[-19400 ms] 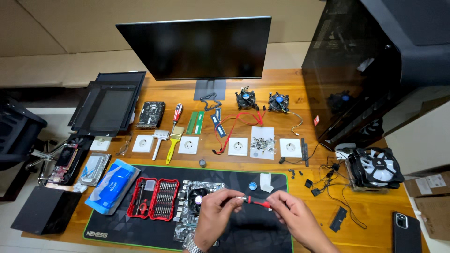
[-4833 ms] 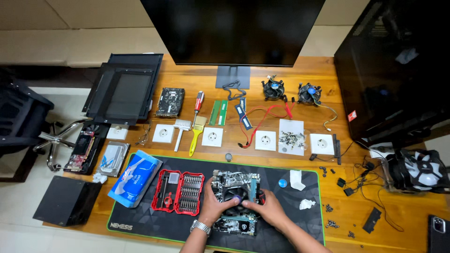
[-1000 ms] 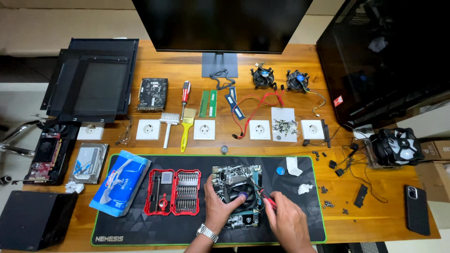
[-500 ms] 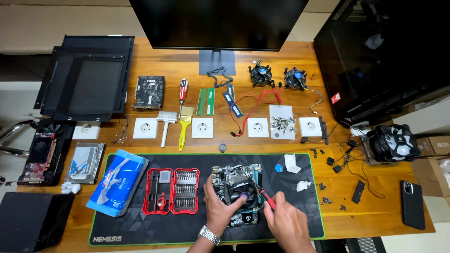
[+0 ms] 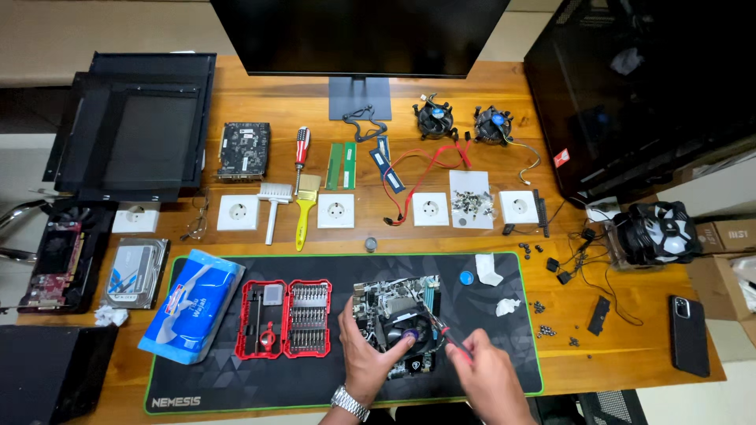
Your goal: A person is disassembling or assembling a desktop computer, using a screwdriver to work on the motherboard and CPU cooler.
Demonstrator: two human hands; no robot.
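My left hand (image 5: 370, 356) rests on the cooler fan (image 5: 402, 332) in the lower middle of the frame, fingers spread and curled over its rim, holding it down on the motherboard (image 5: 396, 299). My right hand (image 5: 488, 378), just to the right of it, is closed around a red-handled screwdriver (image 5: 453, 342) whose tip points in at the fan's right edge. The board lies on the black desk mat (image 5: 236, 378), with the red bit set (image 5: 285, 319) open just left of it and a blue wipes pack (image 5: 193, 305) further left. Above the mat, across the middle of the frame, sit white wall sockets (image 5: 335, 211), a yellow brush (image 5: 304, 211) and red cables (image 5: 425, 165). A large white fan (image 5: 657, 236) is at the right edge.
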